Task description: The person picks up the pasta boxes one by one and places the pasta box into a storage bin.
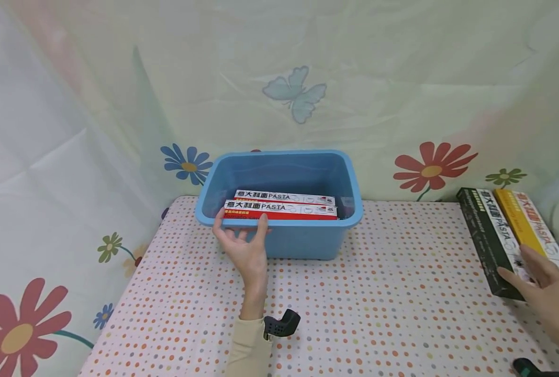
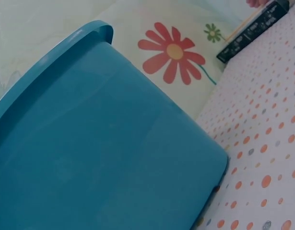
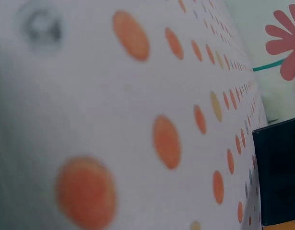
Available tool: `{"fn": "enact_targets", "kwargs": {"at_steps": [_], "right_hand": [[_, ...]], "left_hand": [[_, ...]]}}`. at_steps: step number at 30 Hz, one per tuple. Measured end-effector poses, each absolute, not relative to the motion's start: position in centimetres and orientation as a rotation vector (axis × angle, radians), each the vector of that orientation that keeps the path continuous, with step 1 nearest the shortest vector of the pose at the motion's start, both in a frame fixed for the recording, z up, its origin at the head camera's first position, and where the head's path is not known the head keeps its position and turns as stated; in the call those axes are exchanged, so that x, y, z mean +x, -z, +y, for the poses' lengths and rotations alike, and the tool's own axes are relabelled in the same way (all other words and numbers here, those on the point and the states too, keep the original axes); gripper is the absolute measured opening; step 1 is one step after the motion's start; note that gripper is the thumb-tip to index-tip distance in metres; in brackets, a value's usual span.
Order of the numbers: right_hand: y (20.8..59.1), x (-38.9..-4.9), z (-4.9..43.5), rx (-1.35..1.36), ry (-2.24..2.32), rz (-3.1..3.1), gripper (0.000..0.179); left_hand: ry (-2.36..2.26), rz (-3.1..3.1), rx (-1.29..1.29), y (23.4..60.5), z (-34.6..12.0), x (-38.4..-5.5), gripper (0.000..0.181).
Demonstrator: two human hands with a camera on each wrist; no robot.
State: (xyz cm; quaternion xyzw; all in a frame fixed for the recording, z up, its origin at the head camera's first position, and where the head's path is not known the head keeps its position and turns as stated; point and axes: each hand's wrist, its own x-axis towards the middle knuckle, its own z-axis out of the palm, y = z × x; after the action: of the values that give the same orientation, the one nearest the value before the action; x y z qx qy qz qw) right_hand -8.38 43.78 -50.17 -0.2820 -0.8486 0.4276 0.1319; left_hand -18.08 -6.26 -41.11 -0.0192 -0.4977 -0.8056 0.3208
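A blue plastic bin (image 1: 303, 238) stands on the dotted table, its outer wall filling much of the left wrist view. Inside lie two red-and-white pasta boxes (image 1: 289, 214), one behind the other. My left hand (image 1: 244, 251) holds the bin's near rim at the left, thumb and forefinger up at the edge beside the front box. Far to the right, my right hand (image 1: 548, 288) reaches over the near end of a black-and-white pasta box (image 1: 484, 235), thumb and fingers spread apart. A yellow-and-white pasta box (image 1: 526, 214) lies alongside it, partly hidden by that hand.
A polka-dot cloth (image 1: 392, 293) covers the table. Behind it hangs a pale backdrop (image 1: 378, 104) with flowers and a butterfly, close to the bin's far side. The same backdrop sheet runs along the left edge.
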Motion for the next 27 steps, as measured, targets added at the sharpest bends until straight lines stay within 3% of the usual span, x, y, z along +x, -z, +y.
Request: {"fn": "enact_targets", "kwargs": {"at_steps": [10, 18, 27], "right_hand": [[48.5, -7.7, 41.8, -0.842, -1.223, -2.457, 0.080], [47.7, -7.6, 41.1, -0.807, -1.100, -2.550, 0.092], [47.5, -8.1, 41.0, -0.947, -1.120, -2.555, 0.099]], "left_hand": [[2.112, -1.326, -0.027, 40.9, -6.1, -18.0, 0.084], [2.121, -1.316, -0.033, 41.0, -6.1, -18.1, 0.084], [2.116, -1.310, -0.040, 41.0, -6.2, -18.1, 0.082]]}}
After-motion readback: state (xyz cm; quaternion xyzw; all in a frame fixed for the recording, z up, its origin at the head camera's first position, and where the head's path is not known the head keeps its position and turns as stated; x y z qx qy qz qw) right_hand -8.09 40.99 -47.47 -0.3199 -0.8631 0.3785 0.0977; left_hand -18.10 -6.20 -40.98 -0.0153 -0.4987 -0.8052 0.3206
